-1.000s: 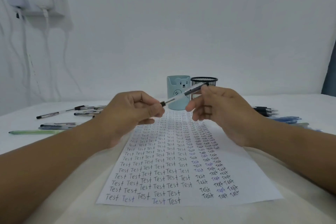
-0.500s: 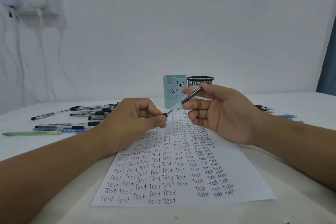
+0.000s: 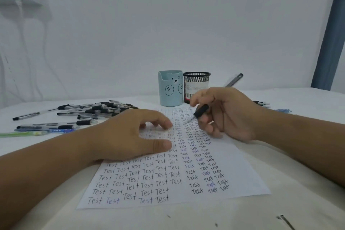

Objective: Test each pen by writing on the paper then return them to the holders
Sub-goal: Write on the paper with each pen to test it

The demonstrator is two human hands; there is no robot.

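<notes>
Tabletop surface, white (image 3: 298,155), carries a white sheet of paper (image 3: 242,173) filled with handwritten rows of "Test". Left hand (image 3: 130,136) lies on the sheet's upper left part, fingers relaxed, gripping nothing. Right hand (image 3: 227,114) grips a clear-barrelled pen with black rubber sleeve (image 3: 200,111), tip angled down just above the sheet's upper rows. Light-blue bear-faced holder (image 3: 169,89) and black wire-mesh holder (image 3: 196,82) stand side by side beyond the sheet. Loose black-capped pens (image 3: 97,108) lie scattered at left.
</notes>
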